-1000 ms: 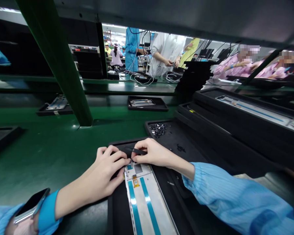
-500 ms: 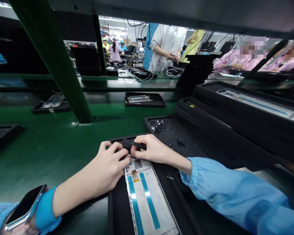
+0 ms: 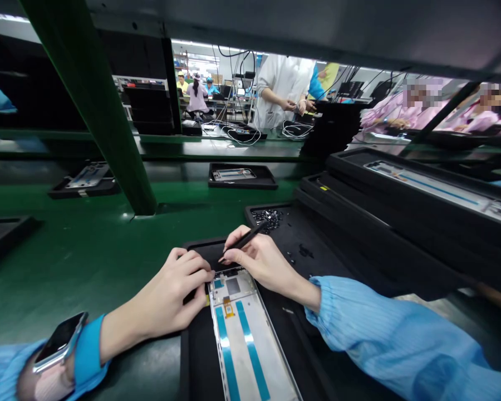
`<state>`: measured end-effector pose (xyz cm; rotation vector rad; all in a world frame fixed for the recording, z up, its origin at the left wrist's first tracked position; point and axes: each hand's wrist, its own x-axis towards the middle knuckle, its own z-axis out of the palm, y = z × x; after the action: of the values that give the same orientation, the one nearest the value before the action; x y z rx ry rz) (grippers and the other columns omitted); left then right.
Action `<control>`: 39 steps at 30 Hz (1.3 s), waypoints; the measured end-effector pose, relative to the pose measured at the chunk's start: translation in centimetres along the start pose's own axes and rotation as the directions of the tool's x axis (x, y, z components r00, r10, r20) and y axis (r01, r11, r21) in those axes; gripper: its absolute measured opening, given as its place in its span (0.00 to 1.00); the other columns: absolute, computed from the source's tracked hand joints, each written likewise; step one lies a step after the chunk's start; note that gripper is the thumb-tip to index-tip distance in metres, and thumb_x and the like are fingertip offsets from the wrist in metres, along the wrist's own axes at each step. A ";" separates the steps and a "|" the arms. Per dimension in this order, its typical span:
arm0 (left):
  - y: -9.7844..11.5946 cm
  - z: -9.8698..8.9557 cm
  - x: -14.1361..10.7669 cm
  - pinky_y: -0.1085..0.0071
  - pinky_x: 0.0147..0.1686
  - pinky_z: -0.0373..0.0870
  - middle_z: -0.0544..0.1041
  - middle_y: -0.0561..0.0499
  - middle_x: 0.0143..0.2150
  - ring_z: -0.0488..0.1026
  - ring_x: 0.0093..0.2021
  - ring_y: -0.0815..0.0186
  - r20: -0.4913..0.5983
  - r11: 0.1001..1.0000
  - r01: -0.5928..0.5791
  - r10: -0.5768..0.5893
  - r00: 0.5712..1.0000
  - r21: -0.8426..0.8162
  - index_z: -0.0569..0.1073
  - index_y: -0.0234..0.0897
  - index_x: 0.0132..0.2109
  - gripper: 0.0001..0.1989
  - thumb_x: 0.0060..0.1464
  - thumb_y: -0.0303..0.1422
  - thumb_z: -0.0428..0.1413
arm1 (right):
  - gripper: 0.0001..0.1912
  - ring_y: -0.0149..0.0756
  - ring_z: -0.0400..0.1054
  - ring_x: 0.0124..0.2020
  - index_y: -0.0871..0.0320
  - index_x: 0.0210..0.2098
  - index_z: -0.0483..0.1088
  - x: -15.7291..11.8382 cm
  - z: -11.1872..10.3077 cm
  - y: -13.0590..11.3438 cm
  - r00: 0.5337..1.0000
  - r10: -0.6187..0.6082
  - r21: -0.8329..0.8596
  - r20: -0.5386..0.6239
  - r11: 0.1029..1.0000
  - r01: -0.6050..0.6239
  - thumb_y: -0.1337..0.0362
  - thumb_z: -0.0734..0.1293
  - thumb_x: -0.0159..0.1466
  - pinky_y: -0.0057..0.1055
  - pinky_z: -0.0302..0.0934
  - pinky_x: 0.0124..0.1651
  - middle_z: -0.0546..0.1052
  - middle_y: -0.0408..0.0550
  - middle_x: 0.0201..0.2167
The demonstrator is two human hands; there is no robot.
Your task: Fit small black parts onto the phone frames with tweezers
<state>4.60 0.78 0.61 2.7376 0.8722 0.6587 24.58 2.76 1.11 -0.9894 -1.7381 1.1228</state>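
A silvery phone frame [image 3: 250,334] with two blue strips and a small orange flex piece lies in a black foam tray [image 3: 198,356] before me. My left hand [image 3: 181,292] is closed at the frame's upper left corner, its curled fingertips against the edge. Above the frame's top end, my right hand [image 3: 261,256] grips slim black tweezers [image 3: 246,236] like a pen. Their tips point down and left, just past the top edge, close to my left fingertips. Whether the tips hold any small part I cannot make out.
Behind my right hand, a black tray [image 3: 290,234] holds a heap of small dark parts [image 3: 271,218]. Stacked black trays [image 3: 359,200] stand at the right, the top one bearing another frame. A green post [image 3: 121,139] rises at the left. Several co-workers are beyond the bench.
My right hand has turned, so the tweezers now stand steeper with their tips down at the frame's top edge. My left hand has shifted slightly left, uncovering the frame's upper corner.
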 end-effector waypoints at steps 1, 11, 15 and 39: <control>0.0 0.0 0.0 0.61 0.43 0.56 0.73 0.47 0.38 0.67 0.40 0.64 -0.001 1.000 0.004 -0.004 1.000 -0.006 0.70 0.35 0.41 0.13 0.55 0.22 0.44 | 0.08 0.32 0.73 0.28 0.60 0.31 0.65 0.0 0.0 0.0 1.000 -0.003 -0.008 0.003 1.000 0.003 0.61 0.66 0.59 0.24 0.66 0.29 0.73 0.43 0.25; 0.0 0.1 0.0 0.61 0.43 0.57 0.73 0.47 0.38 0.67 0.41 0.63 0.003 1.000 0.018 -0.018 1.000 -0.024 0.70 0.35 0.41 0.12 0.55 0.22 0.44 | 0.04 0.28 0.71 0.25 0.61 0.29 0.65 -0.2 0.2 0.0 0.991 -0.133 -0.166 0.036 0.977 0.137 0.68 0.63 0.60 0.21 0.64 0.28 0.71 0.42 0.24; 0.0 0.2 0.0 0.60 0.43 0.57 0.73 0.47 0.38 0.67 0.41 0.63 -0.003 1.000 0.021 -0.022 1.000 -0.019 0.70 0.34 0.41 0.12 0.55 0.22 0.44 | 0.04 0.28 0.69 0.26 0.61 0.28 0.66 -0.2 0.3 0.1 0.968 -0.242 -0.263 0.061 0.932 0.249 0.69 0.64 0.60 0.23 0.63 0.29 0.70 0.43 0.26; 1.8 -0.9 -1.1 0.53 0.41 0.68 0.74 0.46 0.40 0.68 0.44 0.54 0.096 0.981 -0.177 0.185 0.978 -0.084 0.70 0.47 0.50 0.16 0.56 0.28 0.48 | 0.06 0.32 0.68 0.30 0.61 0.31 0.66 0.1 0.3 1.1 0.937 -0.335 -0.464 0.097 0.818 0.340 0.64 0.63 0.61 0.25 0.60 0.33 0.72 0.47 0.29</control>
<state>4.27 -1.27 1.52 2.7761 0.5680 0.5621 24.44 3.08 -0.04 -0.8994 -2.1520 0.4768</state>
